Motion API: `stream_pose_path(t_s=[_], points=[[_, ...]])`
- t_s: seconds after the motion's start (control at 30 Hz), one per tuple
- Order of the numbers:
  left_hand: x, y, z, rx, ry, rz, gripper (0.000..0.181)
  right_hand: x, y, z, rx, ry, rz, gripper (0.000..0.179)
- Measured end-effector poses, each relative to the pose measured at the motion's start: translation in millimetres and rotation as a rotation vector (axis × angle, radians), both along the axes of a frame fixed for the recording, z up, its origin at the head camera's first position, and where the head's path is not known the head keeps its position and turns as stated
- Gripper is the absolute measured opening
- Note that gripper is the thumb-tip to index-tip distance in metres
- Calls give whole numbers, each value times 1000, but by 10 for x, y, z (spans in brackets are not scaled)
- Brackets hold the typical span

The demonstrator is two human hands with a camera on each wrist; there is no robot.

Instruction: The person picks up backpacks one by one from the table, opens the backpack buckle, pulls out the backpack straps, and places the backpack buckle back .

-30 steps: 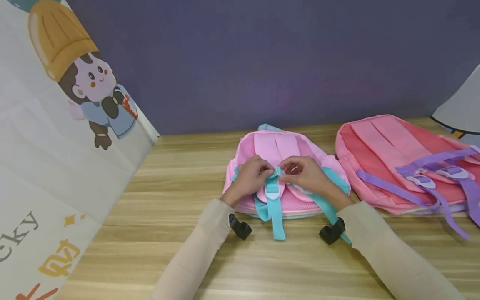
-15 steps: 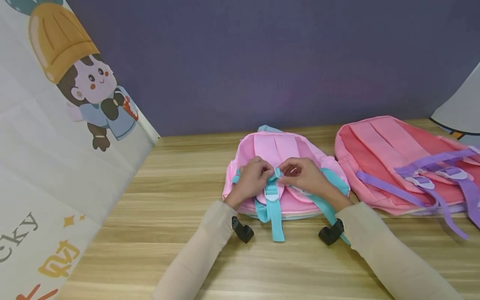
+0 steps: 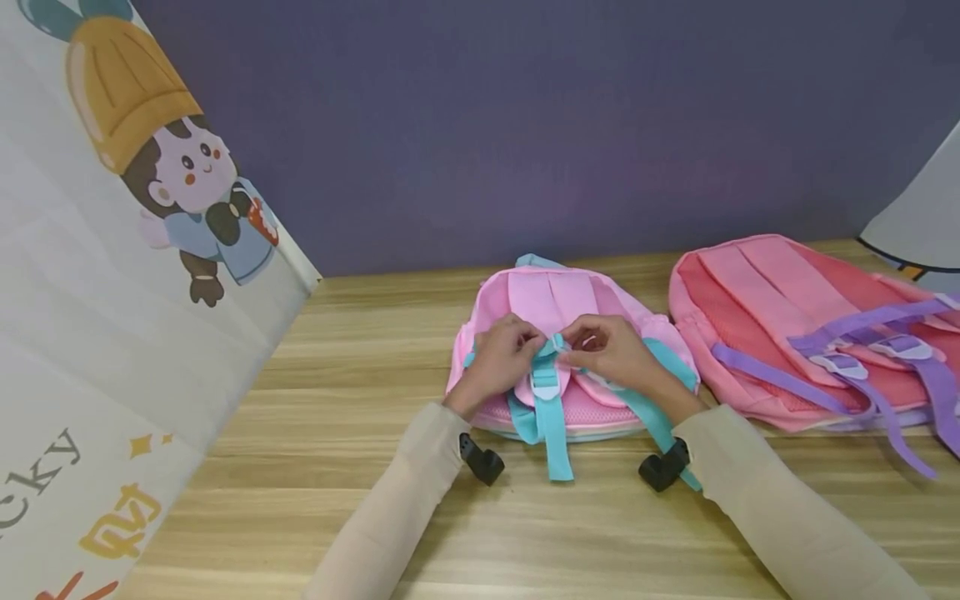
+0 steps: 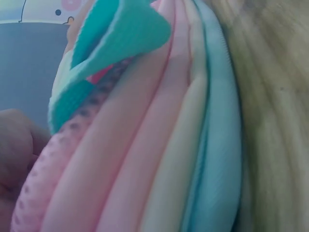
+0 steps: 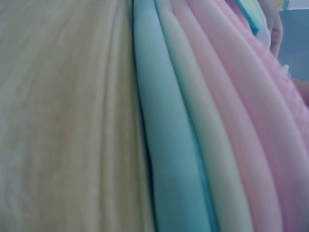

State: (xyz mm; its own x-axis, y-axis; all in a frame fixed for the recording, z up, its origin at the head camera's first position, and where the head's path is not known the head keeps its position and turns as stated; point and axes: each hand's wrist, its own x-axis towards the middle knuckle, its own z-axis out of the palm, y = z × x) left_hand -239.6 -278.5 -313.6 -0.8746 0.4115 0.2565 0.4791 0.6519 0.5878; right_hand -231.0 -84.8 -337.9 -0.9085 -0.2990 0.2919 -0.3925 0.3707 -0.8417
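Note:
A light pink backpack (image 3: 551, 293) lies with its shoulder straps up on the table. Over its middle, my left hand (image 3: 501, 357) pinches a teal webbing strap (image 3: 546, 357). Opposite it, the fingers of my right hand (image 3: 613, 350) pinch at a small pale buckle (image 3: 557, 342) on that webbing; the fingertips partly hide it. Just below is a white strap adjuster (image 3: 545, 385), from which a loose teal end (image 3: 556, 442) hangs over the bag's lower edge. The left wrist view shows a teal loop (image 4: 120, 43) beside the bag's layered side; neither wrist view shows the grip.
A larger coral-pink backpack (image 3: 772, 308) with purple straps (image 3: 780, 379) lies touching or close to the right side of the first. Both are on a wood-grain table (image 3: 337, 400). A dark panel (image 3: 525, 125) rises behind, and a white printed sheet (image 3: 90, 333) stands at left.
Both hands stay at the same spot over the backpack, with only slight finger shifts at the small buckle. The head view has tilted very slightly.

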Motion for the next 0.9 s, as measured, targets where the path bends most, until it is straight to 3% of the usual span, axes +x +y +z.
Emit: stream_pose_path(t_s=[0.6,0.9], points=[[9,47,-39,2,-15,19,15,-12,0,-16,-7,-9,-4,22],[62,42,-20,2,15,-1,14,-3,-5,-8,-29,28,53,32]])
